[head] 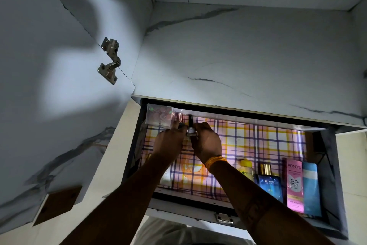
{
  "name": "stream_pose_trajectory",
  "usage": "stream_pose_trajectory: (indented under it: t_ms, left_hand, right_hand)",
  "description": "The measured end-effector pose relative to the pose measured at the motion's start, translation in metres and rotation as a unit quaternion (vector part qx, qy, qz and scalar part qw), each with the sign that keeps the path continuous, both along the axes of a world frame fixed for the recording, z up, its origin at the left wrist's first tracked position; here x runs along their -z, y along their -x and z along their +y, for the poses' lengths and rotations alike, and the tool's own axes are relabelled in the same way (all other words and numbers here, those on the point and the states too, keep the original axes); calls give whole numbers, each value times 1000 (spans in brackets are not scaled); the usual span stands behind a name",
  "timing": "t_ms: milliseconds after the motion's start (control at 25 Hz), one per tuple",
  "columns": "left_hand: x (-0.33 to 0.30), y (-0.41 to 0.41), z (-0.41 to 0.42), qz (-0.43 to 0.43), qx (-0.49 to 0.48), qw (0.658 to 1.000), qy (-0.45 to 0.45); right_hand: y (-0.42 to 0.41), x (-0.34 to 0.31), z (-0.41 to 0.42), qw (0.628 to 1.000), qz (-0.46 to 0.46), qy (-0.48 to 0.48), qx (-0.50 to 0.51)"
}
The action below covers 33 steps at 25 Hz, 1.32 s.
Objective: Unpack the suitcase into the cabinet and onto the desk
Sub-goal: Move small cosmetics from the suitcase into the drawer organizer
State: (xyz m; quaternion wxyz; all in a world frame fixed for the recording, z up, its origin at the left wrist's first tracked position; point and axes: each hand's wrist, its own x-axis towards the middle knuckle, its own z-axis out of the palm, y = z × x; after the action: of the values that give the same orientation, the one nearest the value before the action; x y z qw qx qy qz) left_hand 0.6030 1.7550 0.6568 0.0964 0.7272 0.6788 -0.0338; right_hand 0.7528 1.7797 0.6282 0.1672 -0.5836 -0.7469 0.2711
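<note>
Small dark-capped bottle [191, 128] is up in the cabinet's [248, 56] drawer [325, 155], far left, just beside a clear box [159, 115]. Right hand [206, 141] pinches it; left hand [168, 141] curls around something small, can't tell what. Pond's carton [295, 183] sits near right.

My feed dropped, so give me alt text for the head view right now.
Both hands reach into an open cabinet shelf lined with plaid paper; the right hand holds a small dark-capped bottle beside the left hand, near a clear plastic box. A Pond's BB cream box stands front right.
</note>
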Motion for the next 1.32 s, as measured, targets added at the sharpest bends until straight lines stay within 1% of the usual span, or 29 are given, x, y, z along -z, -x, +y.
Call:
stream_pose_trajectory:
  t_ms: [160, 360, 520, 600, 680, 760, 800, 880, 1000, 1160, 1320]
  left_hand:
    - [1, 5, 0, 0, 22, 1000, -5]
    - [8, 5, 2, 3, 2, 1000, -24]
    - [9, -1, -2, -46, 15, 997, -57]
    - [12, 2, -4, -59, 15, 995, -79]
    - [12, 3, -5, -94, -14, 992, -81]
    - [10, -1, -6, -157, -59, 983, -73]
    - [9, -4, -8, -190, -78, 976, -69]
    - [8, -16, -12, -225, -100, 967, -65]
    - [15, -35, -12, -214, -93, 971, -52]
    - [21, -59, -8, -184, -61, 981, -14]
    - [13, -78, -1, -155, -30, 987, -17]
  right_hand:
    - [2, 0, -2, 1000, -5, 7, 19]
    - [5, 0, -4, 999, -3, 14, 42]
    - [9, -1, -5, 999, -9, 20, 37]
    - [8, 1, -4, 999, 9, 16, 33]
    - [4, 1, -5, 996, 57, 22, 58]
    - [-1, 0, -3, 987, 98, 42, 121]
    - [-5, 0, -3, 982, 108, 56, 145]
    - [-13, 1, 0, 981, 106, 64, 150]
    - [-26, 1, 3, 989, 73, 43, 124]
    - [-45, 3, -14, 992, 36, 18, 121]
    - [-65, 3, -23, 993, 31, 16, 115]
